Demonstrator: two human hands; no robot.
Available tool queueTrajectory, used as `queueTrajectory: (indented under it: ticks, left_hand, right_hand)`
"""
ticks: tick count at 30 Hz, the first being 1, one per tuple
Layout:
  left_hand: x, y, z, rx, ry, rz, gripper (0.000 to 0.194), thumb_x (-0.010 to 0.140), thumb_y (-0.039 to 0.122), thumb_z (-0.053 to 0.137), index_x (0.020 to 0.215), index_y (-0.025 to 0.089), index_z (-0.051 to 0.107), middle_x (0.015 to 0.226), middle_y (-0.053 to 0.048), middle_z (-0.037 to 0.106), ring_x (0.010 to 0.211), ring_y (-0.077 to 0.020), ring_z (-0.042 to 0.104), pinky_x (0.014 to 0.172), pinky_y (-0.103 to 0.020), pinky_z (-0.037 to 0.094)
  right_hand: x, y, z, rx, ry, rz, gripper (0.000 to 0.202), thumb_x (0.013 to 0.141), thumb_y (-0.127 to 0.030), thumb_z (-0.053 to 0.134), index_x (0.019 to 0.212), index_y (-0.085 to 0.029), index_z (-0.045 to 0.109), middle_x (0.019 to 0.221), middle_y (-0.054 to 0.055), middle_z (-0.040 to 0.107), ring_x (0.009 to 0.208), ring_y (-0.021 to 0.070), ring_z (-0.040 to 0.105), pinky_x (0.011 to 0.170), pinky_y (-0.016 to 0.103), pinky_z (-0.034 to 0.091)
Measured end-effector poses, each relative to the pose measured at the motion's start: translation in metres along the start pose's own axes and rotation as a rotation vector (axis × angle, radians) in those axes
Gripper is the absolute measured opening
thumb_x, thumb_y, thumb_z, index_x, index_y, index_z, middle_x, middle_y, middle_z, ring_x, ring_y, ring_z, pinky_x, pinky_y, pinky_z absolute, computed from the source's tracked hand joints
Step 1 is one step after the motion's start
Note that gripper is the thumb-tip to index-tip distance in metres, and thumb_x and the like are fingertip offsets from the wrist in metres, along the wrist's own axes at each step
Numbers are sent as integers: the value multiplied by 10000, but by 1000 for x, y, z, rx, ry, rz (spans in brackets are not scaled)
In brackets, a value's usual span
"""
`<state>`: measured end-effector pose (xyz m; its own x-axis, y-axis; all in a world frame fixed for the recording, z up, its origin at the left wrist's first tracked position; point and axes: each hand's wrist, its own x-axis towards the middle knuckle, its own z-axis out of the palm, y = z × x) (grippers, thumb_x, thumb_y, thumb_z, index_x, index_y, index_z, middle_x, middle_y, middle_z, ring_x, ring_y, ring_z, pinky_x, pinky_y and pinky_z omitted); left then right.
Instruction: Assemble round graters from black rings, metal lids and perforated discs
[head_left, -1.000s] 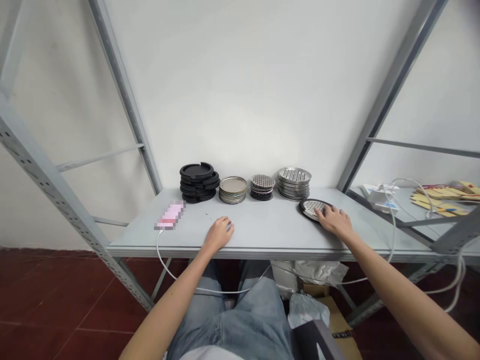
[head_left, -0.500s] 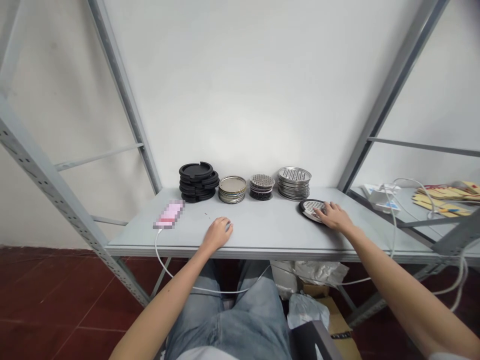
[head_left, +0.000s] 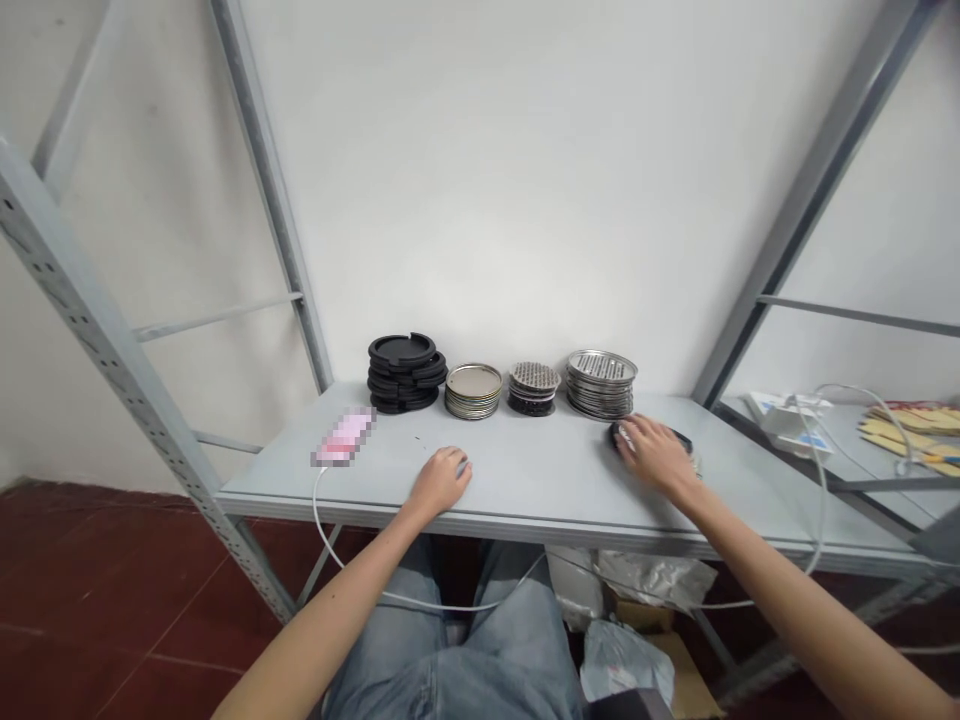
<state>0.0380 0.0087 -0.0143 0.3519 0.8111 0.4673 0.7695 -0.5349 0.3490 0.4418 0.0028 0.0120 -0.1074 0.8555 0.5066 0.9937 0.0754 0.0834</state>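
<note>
My left hand [head_left: 441, 480] rests near the front edge of the table with its fingers curled. A small greyish spot shows at the fingertips, too small to name. Over on the right, my right hand [head_left: 658, 455] lies across a round black holder [head_left: 682, 441], fingers stretched over its top and hiding most of it. Behind the hands stand four separate piles: black ring-shaped holders [head_left: 403, 375], plain metal discs [head_left: 473, 391], small perforated grater discs [head_left: 534, 388] and larger rimmed grater plates [head_left: 601, 384].
A pink blurred phone [head_left: 345, 437] with a white cable [head_left: 319, 515] lies at the table's left. Grey metal shelf posts [head_left: 274, 190] rise on both sides. White boxes [head_left: 787, 425] and yellow pieces [head_left: 904, 440] lie on the neighbouring surface. Plastic bags [head_left: 626, 662] are under the table.
My right hand now covers more of the round holder; the perforated plate that showed in it is mostly hidden. My left hand stays put. The view has shifted slightly.
</note>
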Motion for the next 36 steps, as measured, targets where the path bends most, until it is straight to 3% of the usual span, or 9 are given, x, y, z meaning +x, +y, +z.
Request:
queueTrajectory:
  ticks: [4,8,13,17,23,26,28,32,36]
  left_hand:
    - [0,1,-2,5,-11,0,214,897,241,498,988,160,673,1073,-96,684,1046,-222,609,954,-340,464]
    - [7,0,-7,9,-42,-33,208,885,230,502,932,170,696,1012,-81,715,986,-217,644,900,-317,484]
    - [42,-9,-27,77,-35,-36,224,887,238,504,999,171,686,1063,-83,709,997,-217,646,897,-300,480]
    - [85,-14,-43,227,-20,70,267,901,221,482,1102,145,641,1129,-113,669,1048,-239,608,921,-332,463]
    - [132,-8,-46,382,-67,135,367,893,125,461,1248,123,555,1213,-148,624,1201,-248,514,1005,-363,394]
    - [144,-5,-41,406,-159,64,379,895,137,475,1262,161,567,1201,-126,644,1151,-236,565,957,-338,424]
    - [150,-3,-39,420,-193,32,300,898,161,484,1146,181,653,1113,-118,688,1066,-243,619,901,-333,449]
    - [156,1,-38,450,-232,20,251,898,179,488,902,159,738,923,-145,725,934,-272,669,839,-351,461]
    - [157,2,-41,468,-227,31,278,916,187,465,898,156,740,935,-151,723,917,-269,673,813,-343,463]
  right_hand:
    - [14,-67,-5,216,-159,-289,436,933,-390,396,1258,-162,576,1318,130,564,1209,266,515,1039,390,385]
    - [24,-104,13,297,-254,-167,480,928,-390,420,1294,-102,536,1352,182,522,1236,278,496,1048,381,374]
    - [19,-107,32,392,-237,-62,439,941,-389,410,1236,-105,568,1298,183,559,1207,265,519,1034,352,375]
    - [15,-106,33,476,-209,-31,392,935,-368,420,1175,-120,605,1245,155,599,1161,252,544,1010,333,386]
    - [16,-108,31,497,-199,0,358,913,-340,453,1156,-137,620,1235,141,610,1149,252,550,999,329,385]
    - [15,-107,31,493,-193,4,366,915,-348,449,1155,-134,622,1231,142,613,1144,254,554,994,327,386]
    - [15,-107,31,488,-192,7,369,915,-352,447,1157,-135,622,1229,141,613,1140,252,556,989,324,388]
    - [15,-108,30,487,-192,9,365,915,-347,446,1158,-136,618,1237,139,609,1148,250,551,989,318,385]
    - [16,-108,29,485,-197,12,362,913,-338,446,1151,-126,618,1223,147,615,1139,260,554,976,325,393]
